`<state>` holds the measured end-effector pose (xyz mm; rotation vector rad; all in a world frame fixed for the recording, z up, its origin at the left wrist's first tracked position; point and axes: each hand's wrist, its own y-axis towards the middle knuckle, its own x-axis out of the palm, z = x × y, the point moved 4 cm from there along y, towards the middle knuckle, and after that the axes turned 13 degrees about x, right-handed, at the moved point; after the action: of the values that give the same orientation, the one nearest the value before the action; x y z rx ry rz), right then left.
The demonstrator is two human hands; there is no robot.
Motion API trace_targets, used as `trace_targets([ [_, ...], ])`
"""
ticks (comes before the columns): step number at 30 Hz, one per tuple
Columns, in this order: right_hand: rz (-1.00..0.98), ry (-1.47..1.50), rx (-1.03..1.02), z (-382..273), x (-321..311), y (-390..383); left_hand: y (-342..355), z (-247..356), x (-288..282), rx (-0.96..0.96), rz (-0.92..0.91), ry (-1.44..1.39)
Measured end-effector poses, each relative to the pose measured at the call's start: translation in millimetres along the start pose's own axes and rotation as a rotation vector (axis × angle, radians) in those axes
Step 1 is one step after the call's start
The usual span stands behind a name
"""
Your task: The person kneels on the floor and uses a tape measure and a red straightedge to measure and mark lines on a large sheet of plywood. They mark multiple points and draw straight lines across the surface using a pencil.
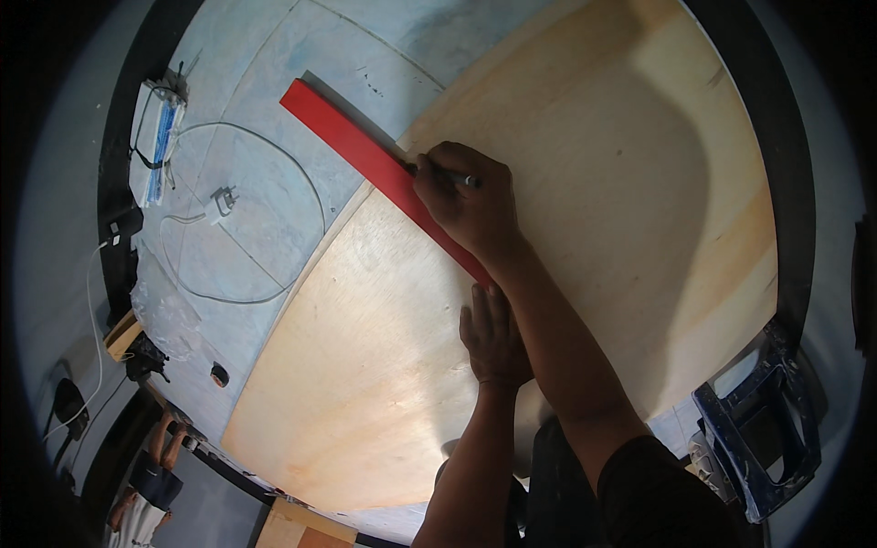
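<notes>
A large pale plywood sheet (356,365) lies under both my hands. A long straight red bar (356,142) lies across its edge, one end reaching past it over the tiled floor. My right hand (470,196) is closed round a dark pen (467,181) with a greyish end, held at the bar's upper edge; its tip is hidden by the fingers. Lower down, my left hand (496,338) rests flat with fingers stretched out, the fingertips at the near end of the bar. My right forearm crosses just above that end and partly hides it.
A white cable with a plug (221,203) loops over the light tiled floor (274,55) at the left. Near it lie clear plastic wrap (166,315) and a small dark roll (219,374). A dark blue step stool (763,429) stands at the lower right. Another person (151,484) is at the lower left.
</notes>
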<state>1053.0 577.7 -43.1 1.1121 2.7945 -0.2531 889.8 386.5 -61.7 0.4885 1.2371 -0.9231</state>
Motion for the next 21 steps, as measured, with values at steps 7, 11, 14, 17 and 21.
trace_targets([
  [7, 0.001, 0.025, 0.013, 0.2, -1.0, -2.8, 0.0, -0.1, 1.0, -0.005, -0.024, 0.02],
  [11, 0.007, -0.018, -0.04, -4.8, -1.4, 0.3, -0.7, -0.4, -0.3, -0.006, -0.027, -0.048],
  [14, -0.047, -0.164, -0.013, -6.8, -7.5, -0.8, 1.3, -0.3, -4.1, -0.019, 0.017, -0.048],
  [17, -0.055, -0.092, 0.086, -4.7, -9.8, -5.6, 3.4, 1.0, -4.5, -0.027, 0.065, 0.024],
  [21, -0.021, -0.038, 0.012, -1.4, -9.9, -6.2, 2.7, 2.5, -2.3, -0.006, 0.062, 0.033],
])
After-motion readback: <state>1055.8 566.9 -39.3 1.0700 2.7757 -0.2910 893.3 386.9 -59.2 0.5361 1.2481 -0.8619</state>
